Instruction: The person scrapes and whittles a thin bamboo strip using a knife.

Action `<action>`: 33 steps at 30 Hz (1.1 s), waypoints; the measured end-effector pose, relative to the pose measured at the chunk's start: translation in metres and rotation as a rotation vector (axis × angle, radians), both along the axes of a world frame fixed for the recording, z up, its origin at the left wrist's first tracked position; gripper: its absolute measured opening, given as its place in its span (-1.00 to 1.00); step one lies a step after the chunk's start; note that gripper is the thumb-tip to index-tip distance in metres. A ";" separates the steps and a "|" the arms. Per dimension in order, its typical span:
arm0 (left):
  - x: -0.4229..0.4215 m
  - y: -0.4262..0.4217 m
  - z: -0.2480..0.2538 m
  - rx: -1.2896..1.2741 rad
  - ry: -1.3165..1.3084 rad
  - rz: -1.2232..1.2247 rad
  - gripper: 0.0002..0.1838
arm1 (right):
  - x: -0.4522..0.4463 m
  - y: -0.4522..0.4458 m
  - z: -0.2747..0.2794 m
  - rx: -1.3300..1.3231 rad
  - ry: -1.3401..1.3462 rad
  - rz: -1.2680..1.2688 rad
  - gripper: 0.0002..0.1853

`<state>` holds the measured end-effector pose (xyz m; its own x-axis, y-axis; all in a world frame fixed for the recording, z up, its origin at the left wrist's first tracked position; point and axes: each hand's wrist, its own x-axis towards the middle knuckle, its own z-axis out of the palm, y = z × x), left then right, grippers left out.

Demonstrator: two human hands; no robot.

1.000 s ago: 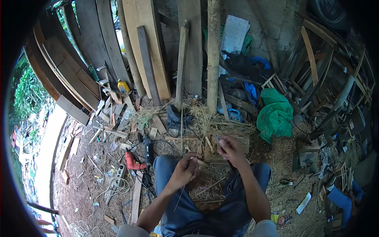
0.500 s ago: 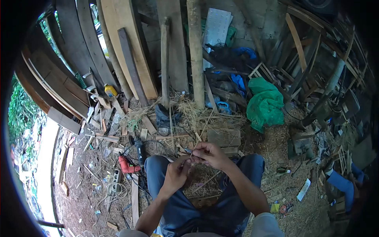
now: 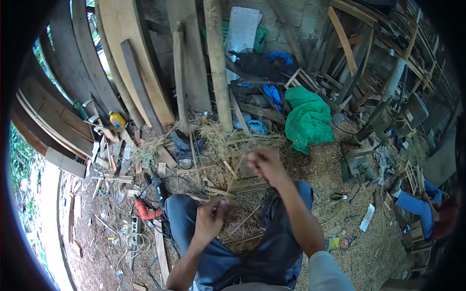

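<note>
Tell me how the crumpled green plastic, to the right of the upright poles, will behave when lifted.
The green plastic will probably sag floppily, since it already lies in loose folds and creases. It looks thin, so it is likely light for its bulk, though anything inside or beneath is hidden. Its slight sheen suggests it may feel somewhat slippery.

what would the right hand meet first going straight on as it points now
Likely the dry straw near the foot of the round pole, though the right hand is blurred and its height is unclear.
</note>
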<state>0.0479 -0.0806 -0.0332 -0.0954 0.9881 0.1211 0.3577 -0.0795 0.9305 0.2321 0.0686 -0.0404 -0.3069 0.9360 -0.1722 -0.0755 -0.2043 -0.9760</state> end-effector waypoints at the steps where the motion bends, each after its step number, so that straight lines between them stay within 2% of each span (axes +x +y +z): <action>1: 0.000 0.002 -0.001 -0.012 0.014 0.014 -0.85 | -0.005 -0.010 -0.001 -0.002 -0.007 -0.016 -0.86; 3: 0.001 0.006 0.004 -0.097 0.027 0.014 -0.85 | -0.025 -0.032 -0.002 -0.066 0.031 0.223 -0.80; 6: 0.000 0.006 0.006 -0.003 0.160 0.031 -0.85 | -0.031 -0.035 -0.002 -0.109 0.111 0.299 -0.78; 9: 0.001 0.003 0.009 -0.018 0.149 0.042 -0.85 | -0.019 -0.017 -0.010 -0.141 0.100 0.263 -0.76; 12: 0.002 0.002 0.002 0.081 0.145 0.021 -0.85 | -0.007 -0.008 -0.005 -0.150 0.076 0.249 -0.73; 14: 0.002 0.000 0.002 -0.003 0.131 0.005 -0.85 | -0.001 -0.003 -0.007 -0.154 0.070 0.287 -0.71; 16: 0.002 -0.006 -0.008 0.027 0.097 -0.005 -0.85 | 0.006 0.005 -0.010 -0.130 -0.081 0.136 -0.70; 18: 0.002 -0.009 -0.006 0.064 0.067 -0.009 -0.85 | 0.019 0.008 -0.007 -0.115 -0.013 0.131 -0.73; 19: 0.004 -0.012 0.002 -0.011 0.061 -0.019 -0.84 | 0.021 0.010 -0.006 -0.103 0.057 0.129 -0.76; 20: 0.004 -0.014 0.009 -0.083 0.055 -0.022 -0.84 | 0.017 0.009 -0.006 -0.095 -0.023 0.105 -0.74; 23: 0.001 -0.014 0.016 -0.124 0.058 -0.026 -0.83 | 0.017 0.010 -0.005 -0.141 0.030 0.113 -0.73; 30: -0.012 -0.021 0.006 -0.093 0.054 -0.043 -0.82 | 0.018 0.017 -0.003 -0.149 0.042 0.076 -0.72; 32: -0.013 -0.022 0.007 -0.103 0.060 -0.048 -0.83 | 0.020 0.023 -0.005 -0.110 0.027 0.026 -0.71; 33: -0.017 -0.025 0.008 -0.100 0.061 -0.040 -0.83 | 0.027 0.033 -0.013 -0.078 -0.003 -0.126 -0.72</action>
